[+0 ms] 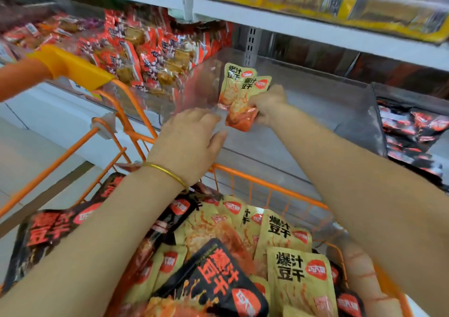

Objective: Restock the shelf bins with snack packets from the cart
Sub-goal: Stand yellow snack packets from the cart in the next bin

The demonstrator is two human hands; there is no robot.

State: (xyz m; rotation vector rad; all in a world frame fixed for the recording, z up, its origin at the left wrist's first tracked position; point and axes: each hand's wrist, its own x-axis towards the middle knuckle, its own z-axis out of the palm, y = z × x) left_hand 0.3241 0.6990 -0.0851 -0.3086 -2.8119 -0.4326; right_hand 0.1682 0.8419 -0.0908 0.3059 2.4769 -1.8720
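My right hand [266, 105] grips two yellow snack packets [237, 90] by their lower ends and holds them upright over the clear shelf bin [303, 103] in the middle. My left hand [187, 141] hovers just left of the packets, fingers loosely bent, holding nothing; a gold bangle circles its wrist. Below, the orange wire cart [267, 183] holds several yellow packets [298, 275] and black packets [213, 280] of the same snack.
The bin to the left is heaped with red packets [136, 54]; the bin to the right holds black-and-red packets [413, 134]. The cart's yellow handle [70, 66] juts up at the left. An upper shelf [315, 27] with yellow boxes hangs above.
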